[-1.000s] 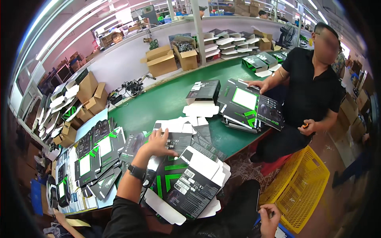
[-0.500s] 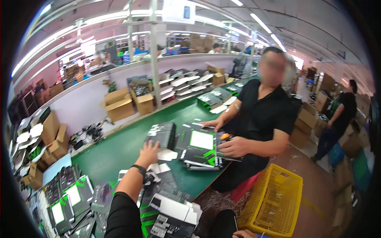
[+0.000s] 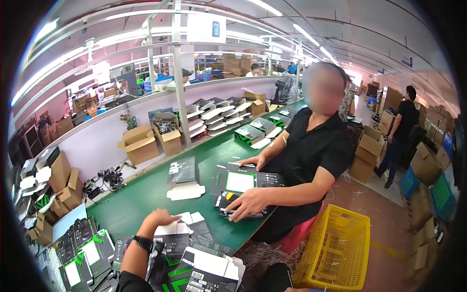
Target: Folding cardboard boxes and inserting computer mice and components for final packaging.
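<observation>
My left hand (image 3: 161,218), a dark band at its wrist, is at the white flap of a black printed carton (image 3: 171,239) on the near pile. Its fingers are closed together at the flap's edge. Only a sliver of my right hand (image 3: 296,290) shows at the lower edge; its fingers are hidden. A flattened black carton (image 3: 183,170) with white flaps lies farther off on the green table (image 3: 141,182). Beside the near pile, another black-and-green carton (image 3: 214,267) has its white flaps up.
Opposite, a person in black (image 3: 318,146) has both hands at a stack of flat cartons (image 3: 224,181), a small yellow thing by one hand. A yellow basket (image 3: 335,248) stands on the floor at right. More flat cartons (image 3: 80,260) lie at left; open brown boxes (image 3: 141,144) line the wall.
My left hand has come back from the far carton to the near pile, leaving that carton lying flat. The other person's nearer hand has shifted left over the stack. My right hand has mostly dropped out of view.
</observation>
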The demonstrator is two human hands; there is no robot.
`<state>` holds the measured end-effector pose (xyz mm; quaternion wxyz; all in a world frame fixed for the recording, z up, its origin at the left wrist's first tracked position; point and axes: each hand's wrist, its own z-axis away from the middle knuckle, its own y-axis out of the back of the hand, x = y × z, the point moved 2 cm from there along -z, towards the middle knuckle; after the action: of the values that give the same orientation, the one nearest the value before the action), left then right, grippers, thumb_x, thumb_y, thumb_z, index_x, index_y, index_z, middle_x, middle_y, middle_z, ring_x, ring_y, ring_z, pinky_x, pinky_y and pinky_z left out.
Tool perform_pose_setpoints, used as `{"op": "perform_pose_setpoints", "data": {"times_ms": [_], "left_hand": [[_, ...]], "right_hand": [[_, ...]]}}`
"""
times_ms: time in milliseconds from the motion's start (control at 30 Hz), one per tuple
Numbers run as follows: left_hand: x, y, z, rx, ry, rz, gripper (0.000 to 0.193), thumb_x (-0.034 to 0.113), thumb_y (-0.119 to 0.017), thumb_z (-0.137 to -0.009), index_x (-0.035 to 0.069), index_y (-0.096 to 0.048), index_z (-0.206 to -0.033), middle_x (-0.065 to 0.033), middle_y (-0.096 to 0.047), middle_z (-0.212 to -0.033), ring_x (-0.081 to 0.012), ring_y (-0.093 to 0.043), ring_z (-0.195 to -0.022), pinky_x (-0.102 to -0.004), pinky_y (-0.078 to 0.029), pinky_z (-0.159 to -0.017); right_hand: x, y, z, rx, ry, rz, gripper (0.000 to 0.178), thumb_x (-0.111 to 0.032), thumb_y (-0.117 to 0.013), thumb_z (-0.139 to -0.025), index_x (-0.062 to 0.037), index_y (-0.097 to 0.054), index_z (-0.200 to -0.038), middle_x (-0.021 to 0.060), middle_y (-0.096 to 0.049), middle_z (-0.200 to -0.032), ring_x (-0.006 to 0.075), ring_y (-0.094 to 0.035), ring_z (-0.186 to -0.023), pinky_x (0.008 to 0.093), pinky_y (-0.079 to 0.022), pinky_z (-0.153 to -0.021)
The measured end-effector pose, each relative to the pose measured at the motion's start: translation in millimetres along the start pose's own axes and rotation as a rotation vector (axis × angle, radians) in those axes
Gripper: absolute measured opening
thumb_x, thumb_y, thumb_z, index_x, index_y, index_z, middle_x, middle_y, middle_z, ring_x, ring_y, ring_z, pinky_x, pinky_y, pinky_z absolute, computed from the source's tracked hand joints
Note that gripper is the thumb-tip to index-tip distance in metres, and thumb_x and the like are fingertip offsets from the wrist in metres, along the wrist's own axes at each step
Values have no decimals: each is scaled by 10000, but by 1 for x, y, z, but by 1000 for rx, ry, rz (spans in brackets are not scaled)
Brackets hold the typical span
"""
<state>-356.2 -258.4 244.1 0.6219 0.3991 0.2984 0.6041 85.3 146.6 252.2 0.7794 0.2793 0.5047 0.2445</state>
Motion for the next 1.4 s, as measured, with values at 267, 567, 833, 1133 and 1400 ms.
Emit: {"op": "perform_pose_setpoints", "data": {"times_ms": [267,567,833,1133,1400], "left_hand": [[31,-105,137,315,-251,-203,1308,865,-573,-739,-204,-301,-1443,-432,-263,-1515,-594,-242,-1423,-531,-220,-1203],[55,-96,195,344,-404,-129,1184,726,-704,-733,-85,-303,-1497,-385,-275,-1533,-570,-240,-1436,-596,-259,-1169],[31,-90,207,387,-449,-181,1205,629,-858,-591,36,-349,-1508,-316,-319,-1502,-519,-284,-1406,-593,-318,-1129],[46,-101,213,311,-302,-101,1013,608,-900,-496,-7,-535,-1213,-155,-606,-1094,-357,-570,-1070,-474,-439,-953],[93,-75,209,224,-708,48,619,590,-783,-724,-3,-654,-842,-157,-641,-877,-380,-645,-833,-456,-511,-734]], "right_hand": [[1,-25,-14,-75,72,292,369,-351,-510,-953,-57,-731,-926,183,-708,-1002,403,-665,-960,501,-512,-837],[4,-18,-9,70,217,-79,260,29,-569,-875,16,-698,-1100,168,-679,-839,256,-710,-760,327,-543,-699],[23,-27,-8,101,95,-330,263,57,-629,-857,24,-682,-1112,143,-687,-892,204,-679,-765,295,-528,-709],[21,-33,-15,186,123,-505,230,70,-677,-846,16,-697,-1069,112,-683,-863,163,-656,-706,275,-523,-666],[9,-13,-12,381,334,-864,123,-8,-671,-929,-15,-573,-1003,64,-583,-893,128,-600,-726,256,-494,-646]]}}
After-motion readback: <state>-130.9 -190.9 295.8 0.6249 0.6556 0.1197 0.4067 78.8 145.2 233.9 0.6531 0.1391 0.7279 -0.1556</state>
